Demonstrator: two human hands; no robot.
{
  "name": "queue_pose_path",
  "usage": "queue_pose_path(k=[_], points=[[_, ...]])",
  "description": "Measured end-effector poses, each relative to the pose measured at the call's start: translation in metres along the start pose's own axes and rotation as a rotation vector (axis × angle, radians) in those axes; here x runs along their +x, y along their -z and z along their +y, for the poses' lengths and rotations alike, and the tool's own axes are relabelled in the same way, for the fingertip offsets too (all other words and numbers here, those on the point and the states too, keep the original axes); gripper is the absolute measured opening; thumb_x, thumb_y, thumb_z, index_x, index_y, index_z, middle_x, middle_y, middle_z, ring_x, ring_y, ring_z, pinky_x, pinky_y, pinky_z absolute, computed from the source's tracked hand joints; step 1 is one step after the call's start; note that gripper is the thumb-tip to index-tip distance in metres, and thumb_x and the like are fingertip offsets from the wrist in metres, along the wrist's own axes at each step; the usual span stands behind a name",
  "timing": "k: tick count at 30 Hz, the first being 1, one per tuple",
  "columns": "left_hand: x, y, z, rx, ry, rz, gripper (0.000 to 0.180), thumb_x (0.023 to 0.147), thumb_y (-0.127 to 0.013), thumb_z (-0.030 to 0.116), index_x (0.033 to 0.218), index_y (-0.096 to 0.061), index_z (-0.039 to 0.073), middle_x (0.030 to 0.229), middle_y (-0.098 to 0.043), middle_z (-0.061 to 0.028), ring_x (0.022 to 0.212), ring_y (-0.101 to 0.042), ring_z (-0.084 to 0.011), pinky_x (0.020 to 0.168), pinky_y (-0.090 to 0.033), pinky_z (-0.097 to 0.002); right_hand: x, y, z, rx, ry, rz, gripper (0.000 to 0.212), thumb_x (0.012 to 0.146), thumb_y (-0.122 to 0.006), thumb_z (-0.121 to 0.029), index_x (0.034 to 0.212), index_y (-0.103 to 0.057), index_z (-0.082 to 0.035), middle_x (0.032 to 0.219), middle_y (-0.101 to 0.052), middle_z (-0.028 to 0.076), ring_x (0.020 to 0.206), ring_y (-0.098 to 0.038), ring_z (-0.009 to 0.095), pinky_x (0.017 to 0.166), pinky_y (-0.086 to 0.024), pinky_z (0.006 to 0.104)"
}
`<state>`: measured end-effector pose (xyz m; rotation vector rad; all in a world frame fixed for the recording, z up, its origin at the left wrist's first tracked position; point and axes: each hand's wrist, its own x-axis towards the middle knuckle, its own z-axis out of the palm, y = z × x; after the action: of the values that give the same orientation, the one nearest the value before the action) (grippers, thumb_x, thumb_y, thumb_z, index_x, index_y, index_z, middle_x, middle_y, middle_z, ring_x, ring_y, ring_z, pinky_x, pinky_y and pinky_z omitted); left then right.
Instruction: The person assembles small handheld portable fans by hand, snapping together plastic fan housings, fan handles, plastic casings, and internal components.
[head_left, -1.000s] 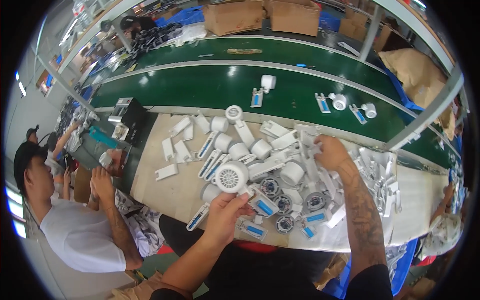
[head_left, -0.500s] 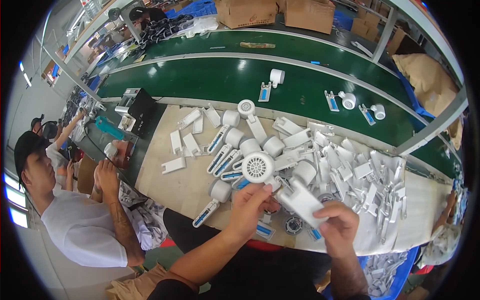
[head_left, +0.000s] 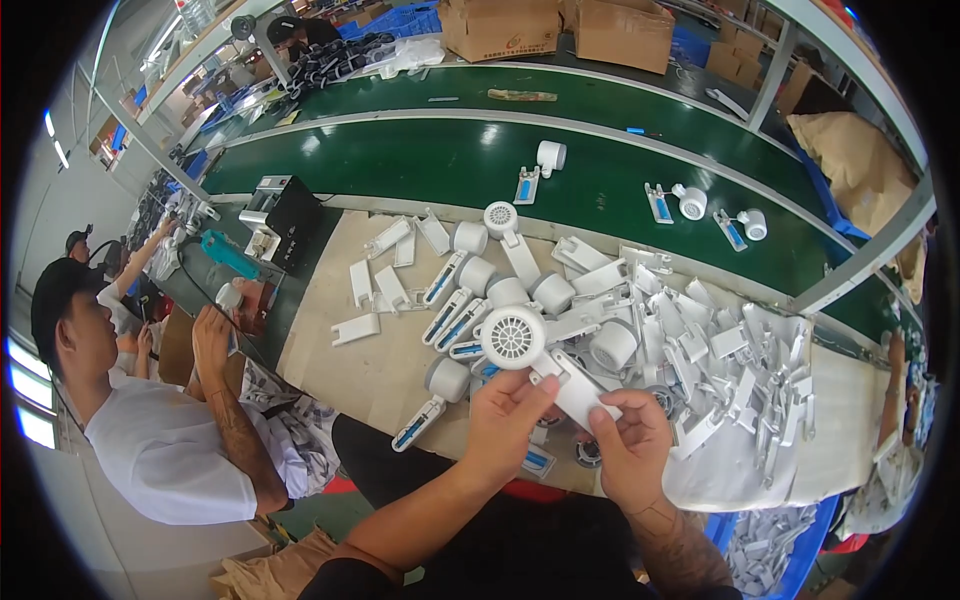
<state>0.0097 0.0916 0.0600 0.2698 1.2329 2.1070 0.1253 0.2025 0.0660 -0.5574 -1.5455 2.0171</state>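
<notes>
While fan head (head_left: pixel 513 337) sits beyond left hand (head_left: pixel 503 418) pinching its neck, right hand (head_left: pixel 632 452) pinches handle cover (head_left: pixel 578 393).

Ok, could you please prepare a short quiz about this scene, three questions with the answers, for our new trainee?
1. Count: how many white plastic units with cylindrical heads lie on the nearer glossy green conveyor belt?

2. True or false: the left hand holds a white plastic assembly with a round, slotted grille.

3. Name it: what do the fingers of the right hand grip?

Key:
1. Three.
2. True.
3. A flat, oblong white plastic piece.
</notes>
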Motion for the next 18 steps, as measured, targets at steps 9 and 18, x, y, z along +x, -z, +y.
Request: queue_pose_path(k=[9, 18], points=[[-0.009, -0.004, 0.015, 0.059, -0.086, -0.044, 0.032, 0.095, -0.068, 0.008, 0.124, -0.06, -0.003, 0.112, -0.069, -0.0083, 0.095, -0.065, -0.011, 0.079, -0.053, -0.0259, -0.003, -0.002, -0.016, -0.149, -0.101, 0.04, 0.033, 0.09, -0.071, -0.003, 0.115, -0.05, -0.001, 0.097, -0.063, 0.007, 0.086, -0.066, 0.011, 0.061, -0.053, 0.0212], [-0.004, 0.018, 0.03, 0.002, -0.04, -0.016, 0.036, 0.096, -0.067, 0.011, 0.128, -0.058, -0.004, 0.108, -0.07, -0.0086, 0.084, -0.065, -0.0106, 0.068, -0.053, -0.0254, 0.015, -0.007, 0.001, -0.133, -0.083, -0.267, 0.02, 0.091, -0.073, -0.012, 0.103, -0.064, 0.001, 0.093, -0.067, 0.004, 0.08, -0.063, 0.008, 0.068, -0.051, 0.0228]])
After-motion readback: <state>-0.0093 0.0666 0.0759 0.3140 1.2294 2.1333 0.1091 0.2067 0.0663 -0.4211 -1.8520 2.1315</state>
